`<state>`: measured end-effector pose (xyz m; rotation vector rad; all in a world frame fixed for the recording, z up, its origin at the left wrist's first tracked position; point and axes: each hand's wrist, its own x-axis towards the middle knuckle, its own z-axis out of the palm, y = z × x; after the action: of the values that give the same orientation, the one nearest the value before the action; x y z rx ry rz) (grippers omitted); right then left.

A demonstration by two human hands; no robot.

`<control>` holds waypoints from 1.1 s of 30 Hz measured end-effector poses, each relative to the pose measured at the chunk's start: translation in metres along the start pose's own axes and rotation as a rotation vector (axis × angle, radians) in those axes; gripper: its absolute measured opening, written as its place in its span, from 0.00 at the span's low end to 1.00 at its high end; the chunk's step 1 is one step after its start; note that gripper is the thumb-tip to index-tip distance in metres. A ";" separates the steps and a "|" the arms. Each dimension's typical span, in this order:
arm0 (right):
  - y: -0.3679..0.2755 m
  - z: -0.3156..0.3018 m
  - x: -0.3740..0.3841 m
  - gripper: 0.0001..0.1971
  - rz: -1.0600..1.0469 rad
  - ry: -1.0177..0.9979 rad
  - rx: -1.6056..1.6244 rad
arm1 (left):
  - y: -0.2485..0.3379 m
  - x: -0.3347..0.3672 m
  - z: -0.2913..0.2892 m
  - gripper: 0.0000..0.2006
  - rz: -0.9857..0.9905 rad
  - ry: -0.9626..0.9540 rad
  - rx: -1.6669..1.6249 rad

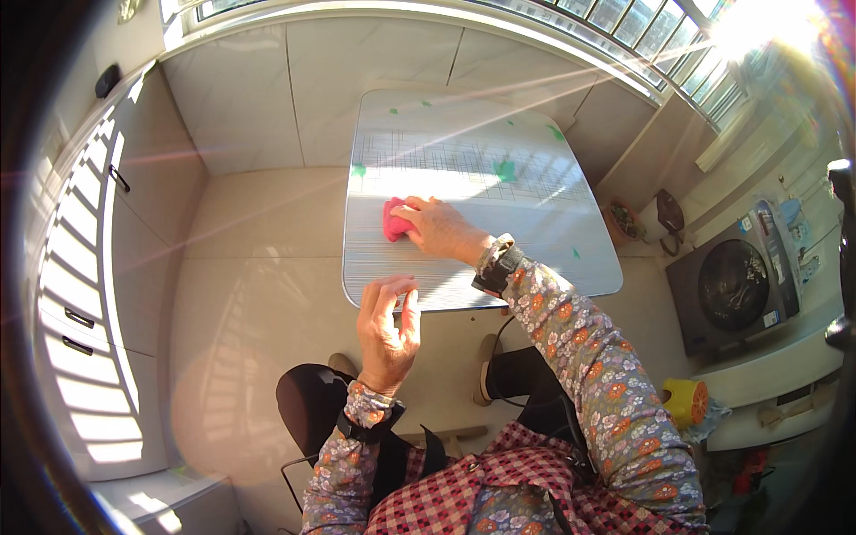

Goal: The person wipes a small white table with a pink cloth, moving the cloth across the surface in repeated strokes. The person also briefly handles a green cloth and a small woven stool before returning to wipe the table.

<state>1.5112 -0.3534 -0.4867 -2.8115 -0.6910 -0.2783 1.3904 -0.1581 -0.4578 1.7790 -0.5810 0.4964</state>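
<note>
A bunched pink cloth (395, 221) lies pressed on the left half of a small light-coloured table (535, 232) with thin lines and green leaf prints. My right hand (437, 228) closes over the cloth, its fingers on the cloth's upper right side. My left hand (390, 334) hovers by the table's near edge, left of the middle. Its fingers are curled with the thumb raised near the fingertips, and a gap shows between them. Nothing can be seen in the left hand.
White cabinets (134, 205) with black handles line the left side. To the right of the table are a potted plant (622, 219), a dark front-loading machine (733, 283) and a yellow container (685, 403). Barred windows (651, 36) let in strong sunlight. A dark cable hangs near my knees.
</note>
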 end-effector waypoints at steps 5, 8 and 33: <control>0.158 -0.041 -0.089 0.15 0.469 0.046 -0.102 | 0.001 0.000 -0.001 0.07 -0.017 -0.023 -0.025; 0.223 -0.062 -0.165 0.18 0.746 0.096 -0.171 | 0.002 0.000 0.000 0.07 -0.019 -0.042 -0.013; 0.146 -0.019 0.007 0.16 0.286 0.125 -0.074 | -0.007 0.002 0.007 0.06 -0.064 -0.125 0.019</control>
<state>1.5840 -0.4819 -0.4927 -2.8830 -0.2515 -0.4285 1.3962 -0.1634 -0.4639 1.8502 -0.6055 0.3501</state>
